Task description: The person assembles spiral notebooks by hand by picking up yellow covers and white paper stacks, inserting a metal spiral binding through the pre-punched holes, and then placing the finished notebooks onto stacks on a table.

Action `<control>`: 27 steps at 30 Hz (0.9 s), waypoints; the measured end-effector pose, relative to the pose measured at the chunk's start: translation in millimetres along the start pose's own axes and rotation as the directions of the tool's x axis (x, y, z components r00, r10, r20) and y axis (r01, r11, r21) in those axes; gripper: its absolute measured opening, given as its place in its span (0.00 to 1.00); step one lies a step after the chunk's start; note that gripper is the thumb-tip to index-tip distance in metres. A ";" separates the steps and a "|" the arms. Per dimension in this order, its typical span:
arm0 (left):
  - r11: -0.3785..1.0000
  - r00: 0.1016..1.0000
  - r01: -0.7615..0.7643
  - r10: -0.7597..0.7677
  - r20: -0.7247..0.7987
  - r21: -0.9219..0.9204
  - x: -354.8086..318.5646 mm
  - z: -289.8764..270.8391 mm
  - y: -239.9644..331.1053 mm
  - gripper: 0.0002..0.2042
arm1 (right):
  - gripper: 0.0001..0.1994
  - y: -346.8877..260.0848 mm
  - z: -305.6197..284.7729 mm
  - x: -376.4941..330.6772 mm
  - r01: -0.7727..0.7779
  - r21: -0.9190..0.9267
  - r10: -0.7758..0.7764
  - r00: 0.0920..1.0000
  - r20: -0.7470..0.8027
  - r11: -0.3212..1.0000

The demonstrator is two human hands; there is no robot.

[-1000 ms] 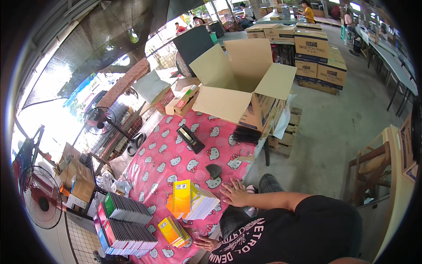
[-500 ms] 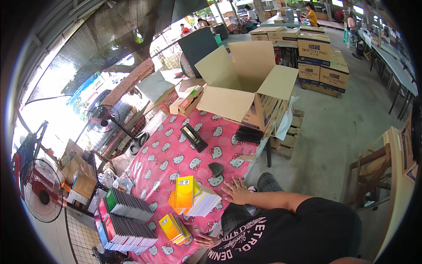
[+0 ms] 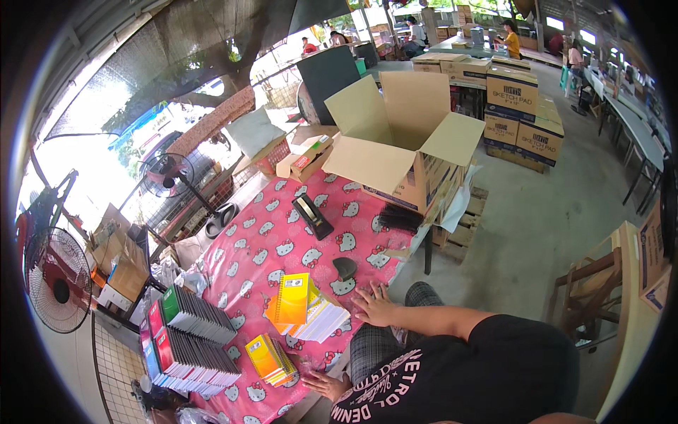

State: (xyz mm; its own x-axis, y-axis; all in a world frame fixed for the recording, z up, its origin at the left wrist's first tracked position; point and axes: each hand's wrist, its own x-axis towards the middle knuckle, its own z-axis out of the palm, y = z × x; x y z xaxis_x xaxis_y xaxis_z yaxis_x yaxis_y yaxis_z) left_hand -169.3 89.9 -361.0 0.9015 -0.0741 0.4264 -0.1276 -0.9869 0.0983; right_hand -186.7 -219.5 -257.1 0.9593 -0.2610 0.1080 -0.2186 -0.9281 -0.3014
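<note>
My right hand (image 3: pixel 376 305) lies with fingers spread at the edge of the pink patterned tablecloth (image 3: pixel 263 233), just right of a stack of yellow spiral notebooks (image 3: pixel 292 297). My left hand (image 3: pixel 328 385) rests near the table's front edge, fingers stretched out, beside a smaller pile of yellow notebooks (image 3: pixel 267 357). Neither hand holds anything. Beyond the larger stack lie a dark grey curved piece (image 3: pixel 345 268) and a black tape dispenser (image 3: pixel 313 218). Tall rows of notebooks with dark spiral bindings (image 3: pixel 194 353) stand at the left, with green, red and blue covers.
A large open carton (image 3: pixel 417 169) stands at the table's far end, near a bundle of black strips (image 3: pixel 400 218). Stacked cartons (image 3: pixel 519 120) stand farther back. Two fans (image 3: pixel 60 283) are at the left. A wooden chair (image 3: pixel 590 275) is at the right. Other people work in the background.
The view has shifted slightly, moving the table and notebooks a little left and up in the picture. Both hands keep about the same places on the table; nothing is picked up.
</note>
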 end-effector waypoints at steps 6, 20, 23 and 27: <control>0.990 0.935 0.029 0.021 0.354 -0.136 28.3 -119.1 54.3 0.60 | 0.34 5.2 7.4 0.4 0.030 -0.007 -0.031 0.997 -0.065 1.000; 0.503 0.124 -0.392 0.859 0.497 -0.771 59.4 58.2 197.1 0.14 | 0.36 1.0 -44.9 5.3 0.048 0.047 -0.051 0.997 0.057 0.998; 0.669 0.184 -0.341 0.737 0.650 -0.661 65.1 66.1 238.3 0.13 | 0.35 4.4 -87.6 -22.2 0.033 0.098 -0.042 0.995 0.090 0.995; 0.764 0.259 -0.270 0.644 0.720 -0.586 82.2 72.9 247.3 0.11 | 0.33 -7.6 -123.3 -57.7 0.069 0.210 -0.086 0.994 0.070 0.975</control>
State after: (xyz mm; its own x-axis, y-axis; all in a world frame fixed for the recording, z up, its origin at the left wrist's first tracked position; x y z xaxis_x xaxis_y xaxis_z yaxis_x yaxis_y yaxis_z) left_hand -96.7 -170.7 -367.2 0.4490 -0.7579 -0.4733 -0.5836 -0.6498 0.4869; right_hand -262.4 -230.1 -144.2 0.9847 -0.1611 0.0670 -0.1090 -0.8676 -0.4851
